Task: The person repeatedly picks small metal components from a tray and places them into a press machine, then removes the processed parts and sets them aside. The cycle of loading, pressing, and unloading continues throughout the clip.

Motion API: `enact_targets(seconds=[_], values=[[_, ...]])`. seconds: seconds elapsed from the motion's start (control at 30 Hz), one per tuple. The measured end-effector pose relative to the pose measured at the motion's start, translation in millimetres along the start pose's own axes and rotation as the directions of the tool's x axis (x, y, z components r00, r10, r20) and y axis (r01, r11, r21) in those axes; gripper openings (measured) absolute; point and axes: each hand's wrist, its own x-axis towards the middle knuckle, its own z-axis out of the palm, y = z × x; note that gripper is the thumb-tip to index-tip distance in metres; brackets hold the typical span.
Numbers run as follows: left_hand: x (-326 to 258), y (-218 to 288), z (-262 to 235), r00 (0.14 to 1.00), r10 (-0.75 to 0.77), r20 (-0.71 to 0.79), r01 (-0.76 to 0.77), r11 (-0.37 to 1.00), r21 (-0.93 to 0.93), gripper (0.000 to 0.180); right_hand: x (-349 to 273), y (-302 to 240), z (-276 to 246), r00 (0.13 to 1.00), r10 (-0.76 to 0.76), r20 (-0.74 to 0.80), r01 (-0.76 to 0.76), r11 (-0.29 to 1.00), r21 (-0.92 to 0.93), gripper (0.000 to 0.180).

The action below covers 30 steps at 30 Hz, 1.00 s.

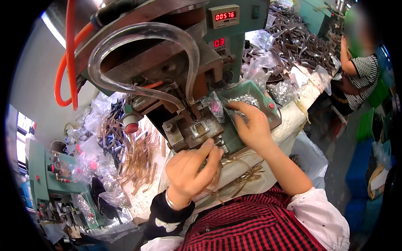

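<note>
My left hand (188, 169) is closed in a pinch at the front of the metal press fixture (181, 136). A brownish see-through strip (215, 179) runs down from its fingers. On the fixture lies a small shiny rectangular metal piece (200, 129), just beyond my left fingertips. My right hand (254, 125) reaches over the near left side of a green tray (250, 86) that holds many small silvery metal pieces (247, 100). Its index finger and thumb are apart, and nothing shows between them.
Above the fixture a clear hose (144, 28) loops from the green press. A red button (132, 127) is left, another (271, 106) right. Piles of brown strips (140, 157), plastic bags (90, 154) and dark strips (293, 42) cover the bench. A person (360, 79) works far right.
</note>
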Motion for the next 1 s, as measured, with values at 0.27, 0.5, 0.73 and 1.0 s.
enact_targets(seconds=[0.27,0.5,0.73,1.0], values=[[-11,-11,12,0.998,0.070,0.002,-0.070,0.996,-0.063,0.030,2,47,-33,0.946,0.053,-0.319,-0.041,0.998,0.045,0.021],[-16,-5,13,1.000,0.000,0.000,0.000,0.999,-0.048,0.030,-30,66,-28,0.995,0.099,-0.027,-0.102,0.923,-0.370,0.012],[-57,-9,-49,0.886,-0.435,-0.163,0.461,0.864,0.201,0.023,-29,78,-22,0.998,-0.063,-0.001,0.055,0.887,-0.459,0.010],[-173,-51,-95,0.599,-0.767,0.230,0.500,0.582,0.642,0.008,-26,67,-5,0.992,0.048,-0.120,-0.051,0.998,-0.024,0.015]])
